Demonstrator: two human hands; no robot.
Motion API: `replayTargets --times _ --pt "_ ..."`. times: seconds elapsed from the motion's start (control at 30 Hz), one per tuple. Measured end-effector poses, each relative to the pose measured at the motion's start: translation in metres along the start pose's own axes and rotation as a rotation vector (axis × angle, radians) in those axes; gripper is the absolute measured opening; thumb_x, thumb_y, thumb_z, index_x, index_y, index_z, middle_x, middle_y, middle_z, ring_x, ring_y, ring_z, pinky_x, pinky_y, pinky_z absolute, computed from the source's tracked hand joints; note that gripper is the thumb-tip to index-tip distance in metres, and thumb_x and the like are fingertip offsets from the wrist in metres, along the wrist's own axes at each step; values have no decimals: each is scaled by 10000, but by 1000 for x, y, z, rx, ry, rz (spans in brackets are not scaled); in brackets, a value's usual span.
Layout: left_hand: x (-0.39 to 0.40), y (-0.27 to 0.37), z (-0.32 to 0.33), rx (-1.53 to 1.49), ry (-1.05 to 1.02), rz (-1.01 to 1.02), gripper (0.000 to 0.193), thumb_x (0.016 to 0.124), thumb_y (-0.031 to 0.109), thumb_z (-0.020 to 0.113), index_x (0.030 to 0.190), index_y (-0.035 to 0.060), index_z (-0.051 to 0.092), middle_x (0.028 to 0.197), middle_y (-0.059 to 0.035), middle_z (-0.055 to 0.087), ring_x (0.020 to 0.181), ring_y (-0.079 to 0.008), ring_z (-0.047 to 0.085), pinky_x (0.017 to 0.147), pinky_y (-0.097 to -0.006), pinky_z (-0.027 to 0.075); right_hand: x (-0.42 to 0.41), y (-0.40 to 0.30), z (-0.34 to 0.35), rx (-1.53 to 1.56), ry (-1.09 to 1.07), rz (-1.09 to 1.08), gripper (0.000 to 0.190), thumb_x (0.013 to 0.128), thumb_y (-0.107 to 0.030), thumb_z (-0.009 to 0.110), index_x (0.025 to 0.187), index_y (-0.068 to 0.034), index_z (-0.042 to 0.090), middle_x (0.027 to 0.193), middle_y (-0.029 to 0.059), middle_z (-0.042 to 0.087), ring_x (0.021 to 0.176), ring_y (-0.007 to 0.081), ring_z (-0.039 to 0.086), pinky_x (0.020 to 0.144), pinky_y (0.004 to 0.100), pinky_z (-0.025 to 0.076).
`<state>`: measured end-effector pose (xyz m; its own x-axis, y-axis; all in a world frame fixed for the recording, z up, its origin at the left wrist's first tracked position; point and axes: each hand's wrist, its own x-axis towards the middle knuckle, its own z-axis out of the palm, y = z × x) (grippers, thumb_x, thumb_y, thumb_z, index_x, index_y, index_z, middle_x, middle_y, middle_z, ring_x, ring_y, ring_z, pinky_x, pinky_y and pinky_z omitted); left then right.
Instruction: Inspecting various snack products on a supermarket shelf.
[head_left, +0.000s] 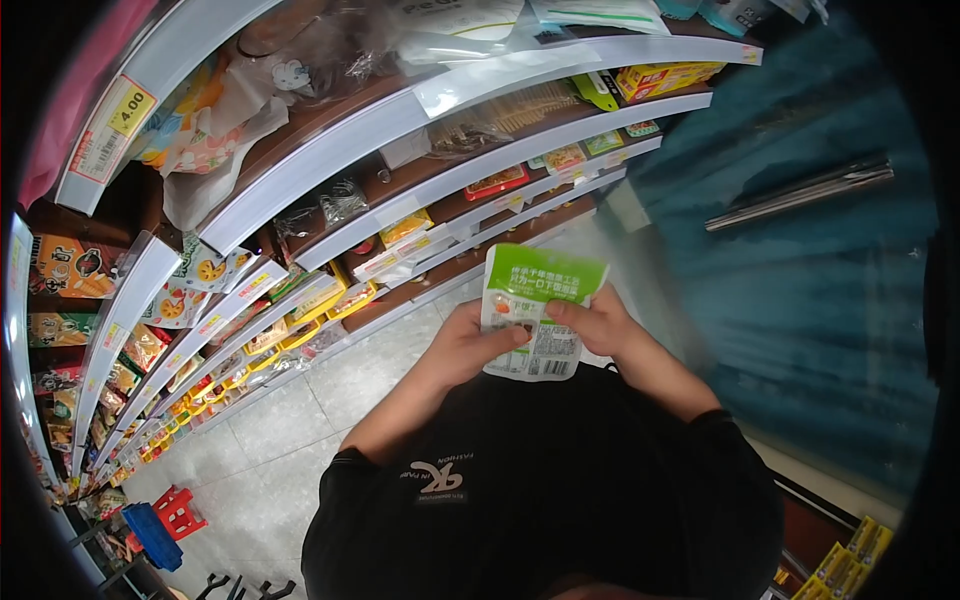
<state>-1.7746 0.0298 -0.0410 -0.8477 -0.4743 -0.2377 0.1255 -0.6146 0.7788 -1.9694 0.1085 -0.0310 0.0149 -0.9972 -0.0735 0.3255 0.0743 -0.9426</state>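
A green and white plastic food pouch (546, 264) is held up in front of my chest, its printed side with small text and a barcode facing me. My left hand (480, 337) grips its left edge, the thumb lying across the lower middle. On the other edge is my right hand (596, 319), with its thumb pressed on the front near the centre. The fingers of both hands are mostly hidden behind the pouch.
Store shelves (315, 124) with white price rails curve along the left and top, stocked with packaged goods. Yellow bins (304, 330) line the lower shelves. A glass door with a metal handle (802, 196) is at right. A red plastic stool (178, 514) stands on the tiled floor (292, 442).
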Motion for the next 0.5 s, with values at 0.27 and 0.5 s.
replayTargets --times 0.27,0.5 --pt "18 -6 7 337 3 -23 244 838 85 689 1060 -9 652 1008 -79 682 894 -121 626 816 -283 501 -12 -11 -16 -212 281 72 296 924 -127 568 1184 15 560 1097 76 635 986 139 587 866 308 467" --pt "20 -8 25 208 -44 -15 250 840 85 687 1067 -12 649 1016 -80 682 918 -121 622 826 -281 495 -11 -39 -24 -279 322 69 247 937 -147 556 1105 26 613 993 70 666 901 110 603 791 276 488"
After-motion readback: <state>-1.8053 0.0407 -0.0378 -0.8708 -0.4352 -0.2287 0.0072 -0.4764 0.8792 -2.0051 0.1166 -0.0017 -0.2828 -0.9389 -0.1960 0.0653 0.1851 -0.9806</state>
